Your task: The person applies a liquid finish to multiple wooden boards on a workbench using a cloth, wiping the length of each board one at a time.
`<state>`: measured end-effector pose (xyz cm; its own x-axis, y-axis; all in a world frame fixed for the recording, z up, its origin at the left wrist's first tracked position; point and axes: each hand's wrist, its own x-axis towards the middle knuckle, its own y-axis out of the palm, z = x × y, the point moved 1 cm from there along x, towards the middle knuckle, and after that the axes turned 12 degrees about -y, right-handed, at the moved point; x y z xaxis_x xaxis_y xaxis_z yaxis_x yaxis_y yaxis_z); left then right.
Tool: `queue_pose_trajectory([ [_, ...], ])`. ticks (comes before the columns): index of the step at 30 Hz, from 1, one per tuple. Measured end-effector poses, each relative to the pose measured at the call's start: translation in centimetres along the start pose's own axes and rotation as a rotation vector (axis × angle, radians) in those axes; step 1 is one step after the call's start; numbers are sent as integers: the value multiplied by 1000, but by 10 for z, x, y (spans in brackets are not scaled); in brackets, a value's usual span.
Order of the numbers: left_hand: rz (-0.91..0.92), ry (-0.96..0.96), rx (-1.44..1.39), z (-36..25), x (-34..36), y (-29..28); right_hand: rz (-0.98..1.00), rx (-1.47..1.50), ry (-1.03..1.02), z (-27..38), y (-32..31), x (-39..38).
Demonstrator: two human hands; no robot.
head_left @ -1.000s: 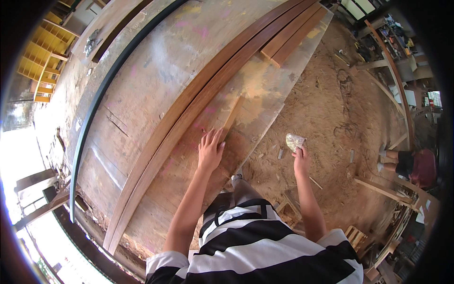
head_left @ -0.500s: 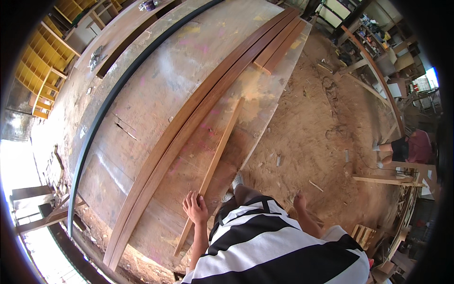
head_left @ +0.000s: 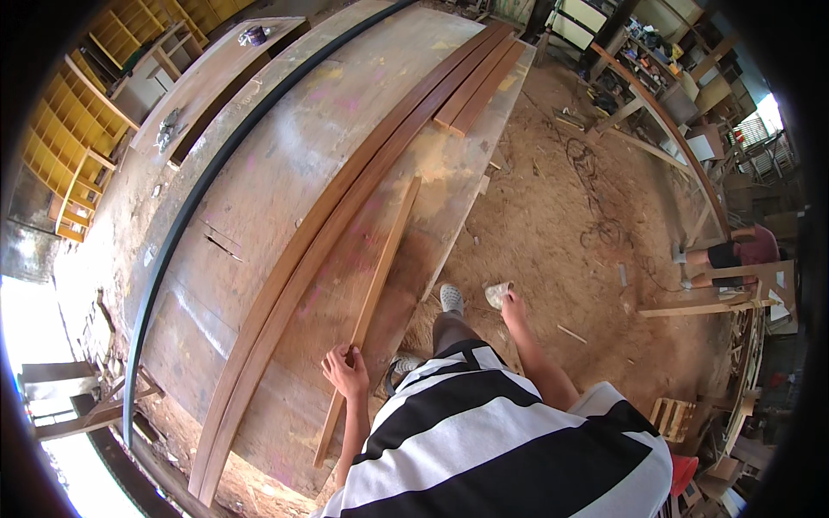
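On my feed the strip [head_left: 364, 319] lies on the table [head_left: 259, 198], nr its R edge, long axis running away from the wearer: far end up & a bit R, near end down & L in view. Btwn it and the 2 long planks [head_left: 321, 246] there's a gap, wider twd the near end. I see L hand [head_left: 347, 371] on the strip's near half, fingers curled, partly open; can't tell if they grip it or just rest. R hand [head_left: 513, 304] is off the table's R side, over the dirt floor [head_left: 553, 216], fingers closed on a pale pad [head_left: 496, 294], well apart from the strip. Past the strip's far end I've 2 short planks [head_left: 470, 91], side by side; a dark band [head_left: 205, 168] curves along the L.
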<state>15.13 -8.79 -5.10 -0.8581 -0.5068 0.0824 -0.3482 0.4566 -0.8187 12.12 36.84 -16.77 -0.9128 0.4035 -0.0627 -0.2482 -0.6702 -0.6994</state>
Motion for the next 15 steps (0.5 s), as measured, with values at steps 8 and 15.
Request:
queue_pose_trajectory([
  [8, -204, 10, 142, -18, 3, -8, -118, 66, -304, 143, 24, 141],
  [15, -367, -205, -13, -71, 49, 42, 404, 233, -992, 260, 55, 175],
])
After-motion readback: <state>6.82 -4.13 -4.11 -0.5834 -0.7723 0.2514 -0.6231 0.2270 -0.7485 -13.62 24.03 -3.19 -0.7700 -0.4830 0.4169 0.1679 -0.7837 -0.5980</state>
